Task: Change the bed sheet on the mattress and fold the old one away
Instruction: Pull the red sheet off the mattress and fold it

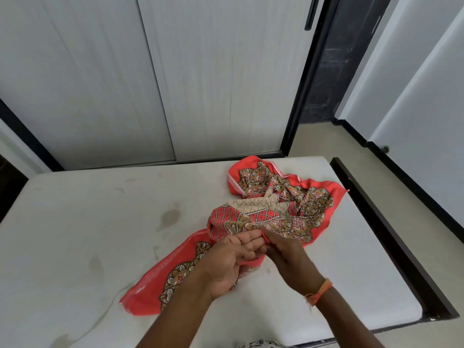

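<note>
Sheet (pixel 271 209) of red cloth with a brown and beige flower pattern lies crumpled on the bare white mattress (pixel 100 234), in the centre and right of the frame. One end of it is bunched near the far right corner of the mattress, and a flat red strip of it runs down toward the lower left of the frame. The mattress shows some grey stains on its left part. Both hands meet at the near edge of the crumpled heap, just below the centre of the picture. The left hand (pixel 228 259) is turned with the palm up, its fingers only loosely bent, and it lies against the cloth; I cannot tell if it really grips the cloth. The right hand (pixel 288 257) shows its back to the camera, and its fingertips pinch a red fold of the sheet just beside the left fingers. On the right wrist there is an orange thread band (pixel 320 291). A dark bed frame (pixel 391 234) runs along the right side of the mattress. Behind the bed, in the upper part of the frame, stand pale wardrobe doors (pixel 125 71), and a dark strip with a black handle (pixel 311 13) is at the upper right.
</note>
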